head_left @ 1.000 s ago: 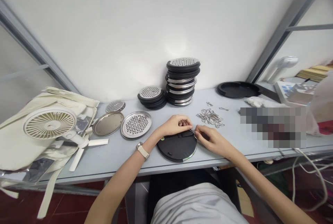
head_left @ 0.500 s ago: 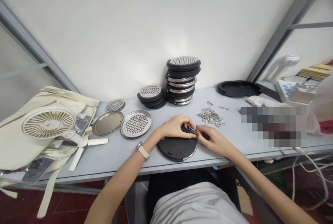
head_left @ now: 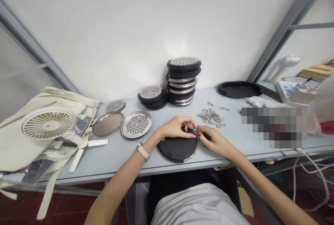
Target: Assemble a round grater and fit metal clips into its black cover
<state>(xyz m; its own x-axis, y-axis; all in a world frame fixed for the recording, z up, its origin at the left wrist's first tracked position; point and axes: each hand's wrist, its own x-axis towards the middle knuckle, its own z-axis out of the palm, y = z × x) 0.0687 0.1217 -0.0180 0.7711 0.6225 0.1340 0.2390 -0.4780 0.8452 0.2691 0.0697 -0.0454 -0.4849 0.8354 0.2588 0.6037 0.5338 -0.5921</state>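
The black disc lies flat on the bench, close to the near edge and about midway between the left and right ends. The left hand is over the far part of the disc, its fingers bent and its thumb near to them, with a thin metal clip between. The right hand is narrowed to a pinch of thumb and forefinger at the clip's other end, just by the disc's rim; the exact contact is too small to tell. I judge that the clip is light, springy and rather slippery, so it is better taken close to its end, with the tips of the fingers. The disc looks stiff and not very heavy; its dark cover is probably less slippery than the shiny part of the rim, so a steady hold fits best on the dark edge, with the palm resting lightly.
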